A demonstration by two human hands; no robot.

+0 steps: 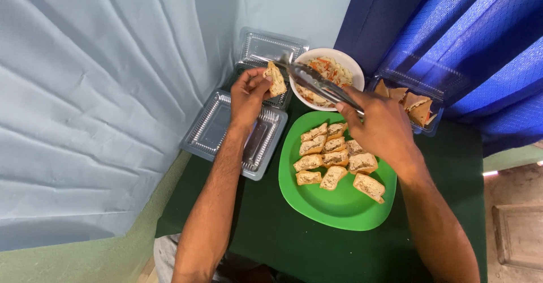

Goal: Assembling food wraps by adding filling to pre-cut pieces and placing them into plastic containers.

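My left hand [248, 93] holds a small filled bread piece [276, 79] up above the clear plastic trays. My right hand [380, 129] grips metal tongs [317, 82], whose tips reach beside that bread piece, over the rim of a white bowl [349, 62] of shredded salad. Below my hands lies a green plate [339, 209] carrying several filled bread pieces [335, 159].
Open clear plastic containers [210, 127] lie at the left on the dark green tablecloth [271, 232]. Another clear container with triangular pastries [416, 108] stands at the right. A pale blue curtain [96, 102] hangs left, a bright blue one [475, 39] at the back right.
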